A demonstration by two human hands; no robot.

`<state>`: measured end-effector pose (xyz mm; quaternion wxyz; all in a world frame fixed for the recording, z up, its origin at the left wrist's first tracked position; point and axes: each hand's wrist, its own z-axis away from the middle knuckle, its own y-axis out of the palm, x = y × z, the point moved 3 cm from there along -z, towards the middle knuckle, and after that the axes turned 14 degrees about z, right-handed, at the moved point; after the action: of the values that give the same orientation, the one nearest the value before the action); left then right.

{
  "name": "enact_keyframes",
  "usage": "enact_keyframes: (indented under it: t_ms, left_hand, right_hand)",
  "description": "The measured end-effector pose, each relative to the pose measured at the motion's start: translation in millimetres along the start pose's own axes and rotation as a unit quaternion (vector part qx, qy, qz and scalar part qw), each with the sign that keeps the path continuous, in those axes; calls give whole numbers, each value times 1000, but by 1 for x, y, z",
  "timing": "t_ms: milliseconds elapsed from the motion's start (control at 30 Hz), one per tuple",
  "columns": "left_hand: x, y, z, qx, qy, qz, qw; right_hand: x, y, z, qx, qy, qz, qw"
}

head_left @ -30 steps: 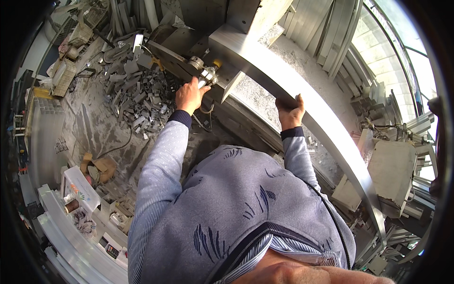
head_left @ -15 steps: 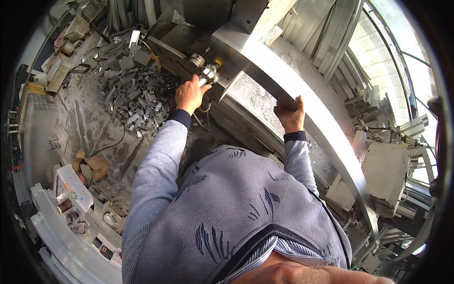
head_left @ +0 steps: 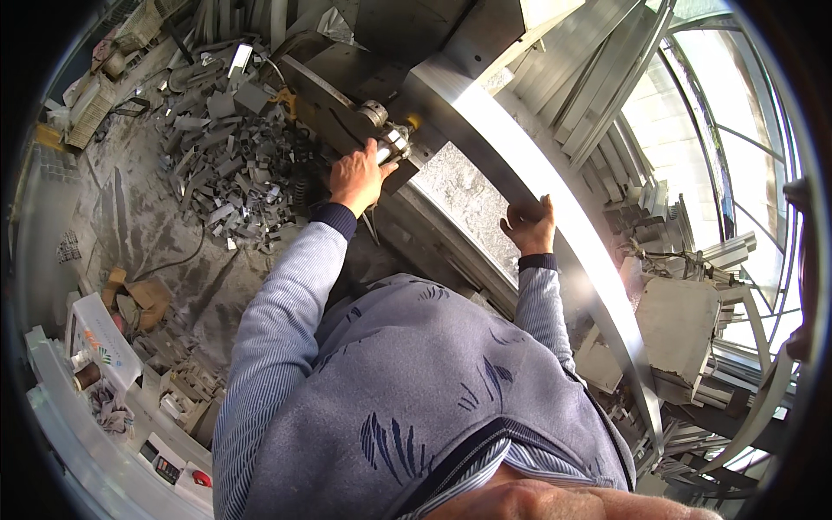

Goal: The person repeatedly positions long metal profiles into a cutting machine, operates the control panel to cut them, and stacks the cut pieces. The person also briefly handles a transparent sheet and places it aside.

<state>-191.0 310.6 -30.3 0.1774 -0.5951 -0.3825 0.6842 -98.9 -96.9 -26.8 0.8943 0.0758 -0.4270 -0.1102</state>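
Head view shows the left hand (head_left: 355, 179) wrapped around a metal fitting (head_left: 395, 141) and the right hand (head_left: 531, 229) gripping the long metal bar (head_left: 582, 251) running along the person's right, probably stiff, slick and best held by its edges.

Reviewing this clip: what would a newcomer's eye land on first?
Probably the long, glaring metal bar, sweeping from top centre to lower right, with the right hand gripping its edge. Next, perhaps, the heap of grey offcuts at upper left, and the left hand at a shiny fitting near top centre.
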Motion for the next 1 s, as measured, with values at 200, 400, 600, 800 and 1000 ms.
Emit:
enact_keyframes:
  t_ms: [200, 400, 600, 800, 1000]
  left_hand:
    - [-20, -12, 10, -138, 98, 14, 985]
    - [-117, 19, -27, -65, 332, 13, 941]
    - [-194, 80, -92, 117, 383, -165, 901]
    - [-203, 101, -132, 189, 366, -185, 892]
    - [-199, 94, -132, 158, 402, -144, 890]
  right_hand:
    - [-7, 1, -16, -20, -60, -76, 995]
    - [-12, 2, -22, -8, -95, -64, 993]
    - [-8, 15, -7, 17, -83, -34, 996]
    - [-6, 22, 1, -19, -68, -41, 997]
    - [-11, 9, -9, -19, -54, -27, 998]
